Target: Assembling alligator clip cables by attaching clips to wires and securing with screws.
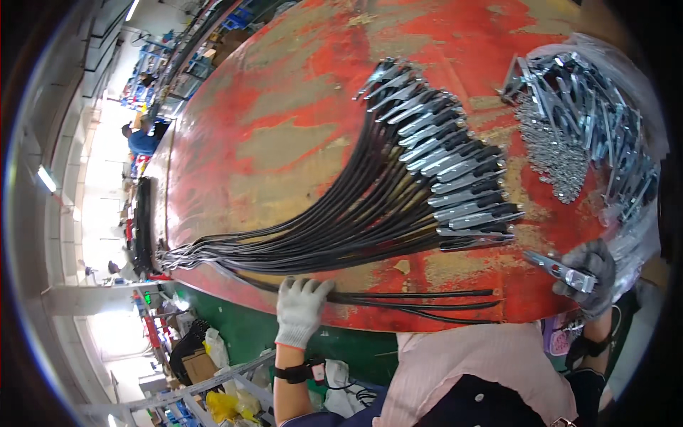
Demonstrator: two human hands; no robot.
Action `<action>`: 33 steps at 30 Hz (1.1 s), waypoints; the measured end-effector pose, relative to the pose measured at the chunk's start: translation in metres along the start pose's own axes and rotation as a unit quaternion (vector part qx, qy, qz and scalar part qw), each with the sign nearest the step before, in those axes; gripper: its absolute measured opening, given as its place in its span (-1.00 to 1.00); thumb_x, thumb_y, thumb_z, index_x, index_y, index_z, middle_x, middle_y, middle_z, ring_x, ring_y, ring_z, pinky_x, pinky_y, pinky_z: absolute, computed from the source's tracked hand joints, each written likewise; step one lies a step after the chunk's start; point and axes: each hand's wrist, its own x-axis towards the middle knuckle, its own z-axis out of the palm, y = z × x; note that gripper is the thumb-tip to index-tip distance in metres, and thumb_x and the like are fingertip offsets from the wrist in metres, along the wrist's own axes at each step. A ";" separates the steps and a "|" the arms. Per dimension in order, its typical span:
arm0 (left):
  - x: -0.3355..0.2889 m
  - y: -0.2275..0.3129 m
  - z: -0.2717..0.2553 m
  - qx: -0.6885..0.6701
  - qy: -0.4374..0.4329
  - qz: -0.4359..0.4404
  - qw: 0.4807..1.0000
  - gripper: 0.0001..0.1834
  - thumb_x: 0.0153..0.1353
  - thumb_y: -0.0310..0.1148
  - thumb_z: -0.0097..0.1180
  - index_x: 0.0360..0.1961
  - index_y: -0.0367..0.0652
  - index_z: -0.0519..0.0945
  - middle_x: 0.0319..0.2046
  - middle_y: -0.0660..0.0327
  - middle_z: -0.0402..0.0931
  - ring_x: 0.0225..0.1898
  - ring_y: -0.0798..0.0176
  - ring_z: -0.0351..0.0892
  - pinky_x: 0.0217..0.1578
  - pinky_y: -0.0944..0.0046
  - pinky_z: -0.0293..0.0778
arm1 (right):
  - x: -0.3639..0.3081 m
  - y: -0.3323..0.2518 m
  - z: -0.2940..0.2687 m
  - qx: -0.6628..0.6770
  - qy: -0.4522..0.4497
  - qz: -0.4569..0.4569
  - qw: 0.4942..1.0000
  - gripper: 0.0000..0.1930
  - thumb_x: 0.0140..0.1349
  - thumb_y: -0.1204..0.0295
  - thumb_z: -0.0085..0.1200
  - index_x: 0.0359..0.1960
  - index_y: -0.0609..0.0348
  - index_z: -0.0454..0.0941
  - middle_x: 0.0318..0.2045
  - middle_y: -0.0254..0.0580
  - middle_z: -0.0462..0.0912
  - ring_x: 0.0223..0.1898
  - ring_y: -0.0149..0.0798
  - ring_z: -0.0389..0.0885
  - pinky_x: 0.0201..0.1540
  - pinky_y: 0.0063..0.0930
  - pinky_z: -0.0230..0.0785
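Note:
My left hand point(300, 310), in a white glove, rests at the near table edge with its fingers closed over a few loose black cables point(434, 306). Their plain ends point right, and no clamp shows on them. At the right, my right hand point(592, 274) wears a grey glove and grips a metal spring clamp point(558, 270), its narrow end pointing left toward the cable ends. A fan of black cables point(341, 206) lies beyond my left hand. Silver spring clamps point(455, 164) sit in a curved row along the right ends of that fan.
Small metal parts point(551, 153) are heaped at the right, beside a pile of clamps point(590, 107) on clear plastic wrap point(658, 107). The table point(284, 149) has worn red paint. A pink basket point(557, 341) stands below its near edge. Another person point(142, 139) is far left.

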 end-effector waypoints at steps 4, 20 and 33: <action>0.002 -0.003 0.012 0.052 -0.008 0.045 0.998 -0.87 -0.04 -0.33 0.11 -0.39 0.01 0.57 -0.36 0.29 0.57 -0.19 0.15 0.54 0.05 -0.01 0.35 | -0.006 0.020 0.005 0.136 -0.005 0.082 0.987 -0.44 -0.22 0.16 0.53 -0.21 0.10 0.52 -0.36 -0.35 0.64 -0.35 -0.30 0.62 -0.27 -0.37 0.46; 0.114 0.154 -0.043 -0.459 -0.083 0.081 0.881 -0.76 -0.01 -0.47 0.30 -0.25 -0.19 0.66 -0.29 0.13 0.66 -0.25 0.07 0.62 -0.19 0.19 0.52 | -0.042 0.021 0.004 0.567 0.214 0.399 0.689 -0.47 -0.01 0.28 0.44 -0.05 0.03 0.38 -0.34 -0.22 0.60 -0.46 -0.35 0.58 -0.46 -0.49 0.46; 0.114 0.145 -0.047 -0.492 -0.100 0.127 0.855 -0.72 0.14 -0.42 0.15 -0.08 -0.12 0.62 -0.30 0.05 0.63 -0.28 0.01 0.62 -0.26 0.16 0.51 | -0.019 -0.005 0.021 0.371 -0.109 0.143 0.911 -0.80 0.12 0.47 0.28 -0.21 0.12 0.61 -0.15 -0.26 0.69 -0.14 -0.28 0.69 -0.08 -0.47 0.55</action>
